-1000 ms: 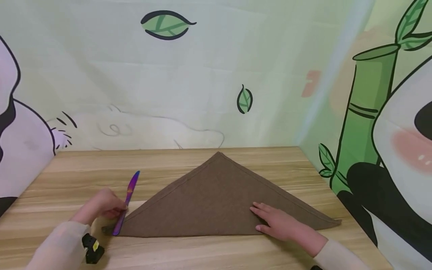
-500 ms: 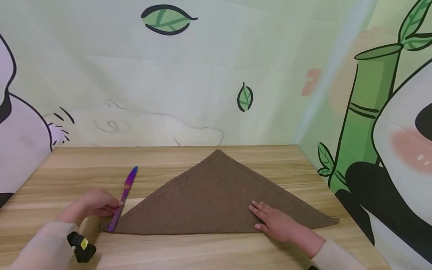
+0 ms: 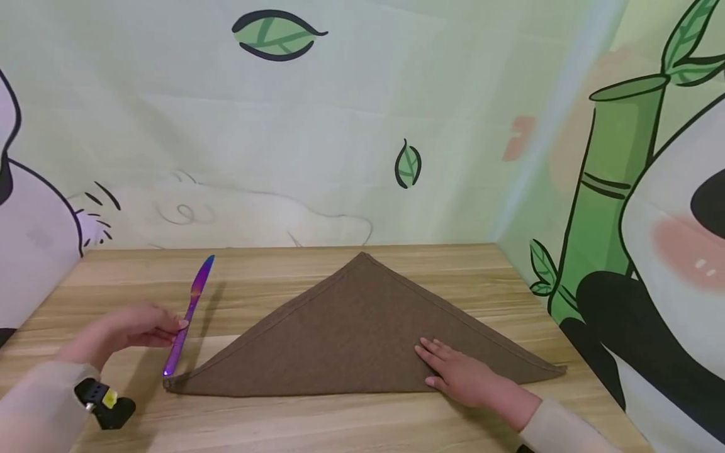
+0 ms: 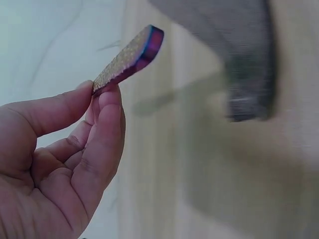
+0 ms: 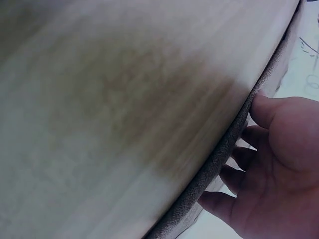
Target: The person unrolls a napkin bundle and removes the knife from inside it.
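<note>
A table knife (image 3: pixel 189 314) with a purple-blue metallic sheen is pinched between the thumb and fingers of my left hand (image 3: pixel 144 324). Its blade points away and it is raised off the table, its shadow falling to the right. In the left wrist view the knife's handle end (image 4: pixel 132 57) shows a rough, glittery face. Below it lies a brown cloth (image 3: pixel 340 340) folded into a triangle, its left corner near the handle end. My right hand (image 3: pixel 467 377) rests with fingers spread on the right part of the cloth, at its front folded edge.
The light wooden table (image 3: pixel 340 425) reaches back to a wall hanging (image 3: pixel 340 126) printed with leaves, bamboo and pandas. A small black device (image 3: pixel 104 402) is strapped on the left wrist.
My left hand has lifted the knife off the cloth's left corner and carried it left and up. The right hand and the cloth have stayed in place.
</note>
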### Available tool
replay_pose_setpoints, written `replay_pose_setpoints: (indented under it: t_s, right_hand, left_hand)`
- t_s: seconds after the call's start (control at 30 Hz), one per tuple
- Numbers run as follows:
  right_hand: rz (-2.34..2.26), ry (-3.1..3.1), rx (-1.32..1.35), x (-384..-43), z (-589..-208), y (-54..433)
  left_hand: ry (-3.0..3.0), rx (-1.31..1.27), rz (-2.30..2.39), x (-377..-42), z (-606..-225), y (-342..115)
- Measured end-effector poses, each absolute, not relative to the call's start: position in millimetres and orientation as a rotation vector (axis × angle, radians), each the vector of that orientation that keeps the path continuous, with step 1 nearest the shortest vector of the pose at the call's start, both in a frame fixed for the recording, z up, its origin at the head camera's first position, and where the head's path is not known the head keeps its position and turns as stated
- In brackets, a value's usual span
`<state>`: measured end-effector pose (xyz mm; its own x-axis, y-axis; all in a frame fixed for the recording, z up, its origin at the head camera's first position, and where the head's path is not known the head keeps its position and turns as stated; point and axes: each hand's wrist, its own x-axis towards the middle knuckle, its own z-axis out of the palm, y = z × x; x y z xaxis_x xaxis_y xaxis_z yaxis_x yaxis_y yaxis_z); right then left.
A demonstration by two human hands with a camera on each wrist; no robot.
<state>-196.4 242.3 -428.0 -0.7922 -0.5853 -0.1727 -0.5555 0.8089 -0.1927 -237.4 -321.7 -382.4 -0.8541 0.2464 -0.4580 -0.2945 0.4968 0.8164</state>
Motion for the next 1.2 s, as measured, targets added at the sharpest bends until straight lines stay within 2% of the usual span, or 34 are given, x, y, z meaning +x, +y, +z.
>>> replay_pose_setpoints:
  t_s: [0.17,0.37,0.87,1.2]
  right_hand:
    - [-0.174,2.778,-0.887,-196,-428,242]
    - [-0.153,2.773,-0.874,-197,-428,240]
    - [-0.171,2.771,-0.843,-199,-424,241]
    - [-0.182,2.759,-0.857,-200,-424,238]
  left_hand:
    - [2.245,-0.065,1.352,-246,-357,-323]
    - [2.275,-0.086,1.360,-256,-343,-322]
    - [2.244,-0.095,1.378,-288,-336,-315]
    - [2.201,-0.166,1.501,-300,-350,-309]
